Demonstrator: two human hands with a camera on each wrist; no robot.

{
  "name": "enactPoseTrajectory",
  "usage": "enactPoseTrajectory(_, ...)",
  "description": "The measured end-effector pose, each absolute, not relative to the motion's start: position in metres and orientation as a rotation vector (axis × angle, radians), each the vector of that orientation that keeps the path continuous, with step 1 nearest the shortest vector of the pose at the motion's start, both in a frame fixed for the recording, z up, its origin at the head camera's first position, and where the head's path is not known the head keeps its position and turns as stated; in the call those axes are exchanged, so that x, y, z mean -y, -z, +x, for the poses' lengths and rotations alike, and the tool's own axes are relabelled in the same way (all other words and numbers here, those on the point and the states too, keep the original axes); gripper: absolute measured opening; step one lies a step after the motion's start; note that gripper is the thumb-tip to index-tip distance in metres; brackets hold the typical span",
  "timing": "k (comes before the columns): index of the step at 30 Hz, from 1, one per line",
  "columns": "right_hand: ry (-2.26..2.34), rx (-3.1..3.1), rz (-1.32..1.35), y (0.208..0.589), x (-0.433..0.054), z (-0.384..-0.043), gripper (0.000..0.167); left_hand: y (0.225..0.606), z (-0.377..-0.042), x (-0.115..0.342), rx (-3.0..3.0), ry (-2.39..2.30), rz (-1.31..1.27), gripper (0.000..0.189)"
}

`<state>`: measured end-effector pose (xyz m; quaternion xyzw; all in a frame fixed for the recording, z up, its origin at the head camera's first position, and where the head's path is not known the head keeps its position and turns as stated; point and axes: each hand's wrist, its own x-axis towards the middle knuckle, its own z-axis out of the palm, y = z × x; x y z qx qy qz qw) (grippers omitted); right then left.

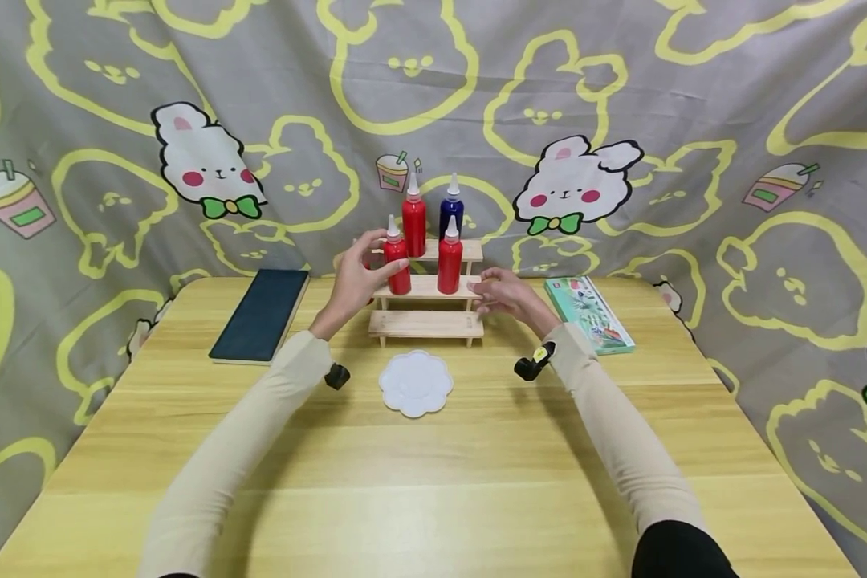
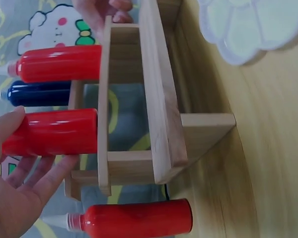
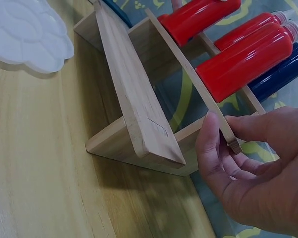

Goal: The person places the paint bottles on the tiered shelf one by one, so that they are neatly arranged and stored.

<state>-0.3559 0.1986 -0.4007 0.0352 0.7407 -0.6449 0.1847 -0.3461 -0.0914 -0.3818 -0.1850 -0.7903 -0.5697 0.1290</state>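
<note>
My left hand (image 1: 356,281) holds a red squeeze bottle (image 1: 397,271) between thumb and fingers at the left end of the middle step of a wooden tiered rack (image 1: 426,324). The bottle stands upright, its white nozzle pointing up. My right hand (image 1: 509,295) pinches the right end of that middle step, thumb above and fingers beneath. Another red bottle (image 1: 449,266) stands on the same step, nearer the right hand. On the top step are a red bottle (image 1: 414,225) and a dark blue bottle (image 1: 451,213). One more red bottle (image 2: 139,218) stands beside the rack's left side, mostly hidden in the head view.
In front of the rack lies a white flower-shaped palette (image 1: 415,385). A dark flat book (image 1: 260,315) is at the left of the wooden table (image 1: 419,490), and a green illustrated box (image 1: 590,315) at the right. A patterned grey curtain (image 1: 433,88) hangs behind.
</note>
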Motion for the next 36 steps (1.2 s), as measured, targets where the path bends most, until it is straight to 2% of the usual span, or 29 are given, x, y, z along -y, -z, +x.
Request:
enactPoseTrajectory(7,1.828,-2.055,0.123,0.4027,-0.1994,-0.3531,0.044,0.3915,-0.3496,0.0866,2.303,1.615,-0.567,0.058)
enactPoseTrajectory(14,1.827,-2.069,0.076,0.4024,-0.198,-0.3541,0.033,0.3917,-0.3508,0.0881,2.259,1.617,-0.595,0.056)
enactPoseTrajectory(23,1.839,-2.065,0.103,0.4016,-0.1994,-0.357,0.04,0.391,-0.3534,0.0856,2.287,1.601,-0.576,0.061)
enactPoseTrajectory(30,1.841,-2.052,0.108,0.4023,-0.2002,-0.3582,0.033,0.3907,-0.3541,0.0843,2.281,1.598,-0.583,0.058)
enactPoseTrajectory(36,1.841,-2.058,0.096,0.4026,-0.2011,-0.3579,0.034,0.391,-0.3524,0.0826,2.25,1.593,-0.589,0.059)
